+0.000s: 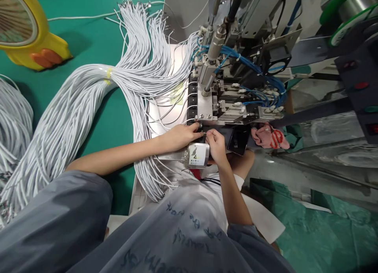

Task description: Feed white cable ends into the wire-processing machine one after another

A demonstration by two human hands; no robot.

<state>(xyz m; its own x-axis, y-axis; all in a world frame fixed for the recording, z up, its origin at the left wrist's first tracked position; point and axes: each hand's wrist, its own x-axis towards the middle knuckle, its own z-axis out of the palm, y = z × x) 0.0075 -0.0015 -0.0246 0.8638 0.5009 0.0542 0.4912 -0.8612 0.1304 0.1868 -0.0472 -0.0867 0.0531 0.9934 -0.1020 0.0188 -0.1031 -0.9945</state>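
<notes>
My left hand (180, 137) reaches in from the left at the front end of a row of black holders (192, 101), its fingertips drawn together. Close beside it, my right hand (216, 144) pinches with thumb and forefinger. Between the two sets of fingertips is a tiny metallic piece (204, 134), too small to name. Just below the hands stands a clear jar (197, 155) with a white label. White cables (159, 78) run from a large bundle to the black holders, beneath the metal press head (205, 107) of a machine.
A green mat (88, 48) carries the yellow-tied cable bundle (73, 91), another cable coil (13, 111) and a yellow fan (44, 40). Blue air tubes (251, 64) cross the machine. Right of my hands lie a dark phone (238, 140) and a pink cloth (267, 136). A wire spool (354, 13) hangs upper right.
</notes>
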